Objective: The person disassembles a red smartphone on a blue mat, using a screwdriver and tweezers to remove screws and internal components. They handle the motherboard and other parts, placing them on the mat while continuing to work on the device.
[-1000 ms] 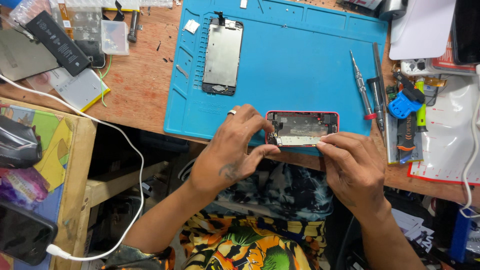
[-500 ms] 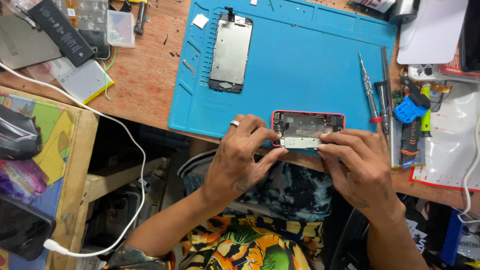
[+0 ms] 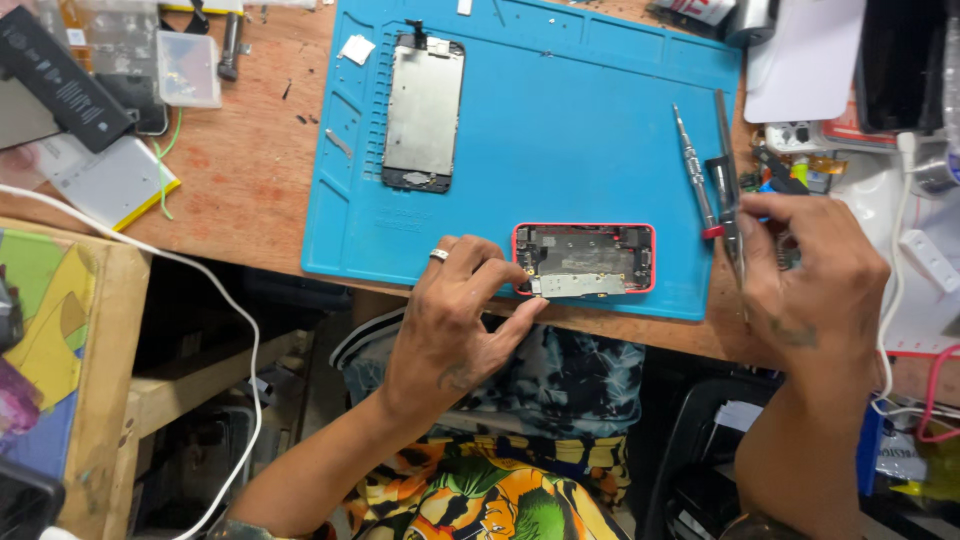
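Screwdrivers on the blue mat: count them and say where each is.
2. One screwdriver lies free at the mat's right edge; the other, beside it, is under the right hand. More may be hidden.

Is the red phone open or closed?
Open: the red phone lies without its screen, inner parts exposed; the left hand steadies it.

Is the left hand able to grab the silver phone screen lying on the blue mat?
Probably yes. The left hand rests on the pink-framed opened phone, and only bare blue mat lies between it and the silver phone screen.
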